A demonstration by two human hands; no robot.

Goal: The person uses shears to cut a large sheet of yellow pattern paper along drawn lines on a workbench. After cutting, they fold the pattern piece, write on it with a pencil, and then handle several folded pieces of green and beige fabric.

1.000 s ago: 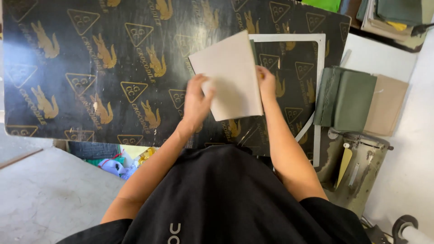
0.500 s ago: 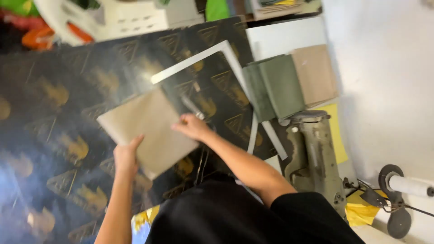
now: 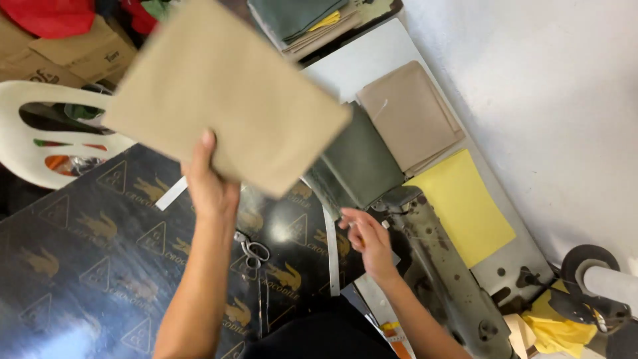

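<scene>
Near: right hand (image 3: 367,240) open, fingers spread, hovering beside the grey-green sewing machine (image 3: 438,266), holding nothing. Small scissors (image 3: 252,251) lie on the bench (image 3: 100,279), just left of it; bench covered in a black sheet with a repeating gold triangle-and-reptile print. A white strip (image 3: 331,249) lies across that sheet.

Mid: left hand (image 3: 209,186) gripping the tan fabric panel (image 3: 226,96) at its near edge, panel raised off the bench, tilted.

Right of machine: flat yellow sheet (image 3: 462,206). Beyond it: dark green fabric pieces (image 3: 359,163), beige stack (image 3: 411,113).

Far left: brown cardboard boxes (image 3: 66,46), white plastic chair (image 3: 40,133).

Versus 0.5 s ago: panel has gone from low over the bench to lifted high; right hand has let go and moved toward the machine.
</scene>
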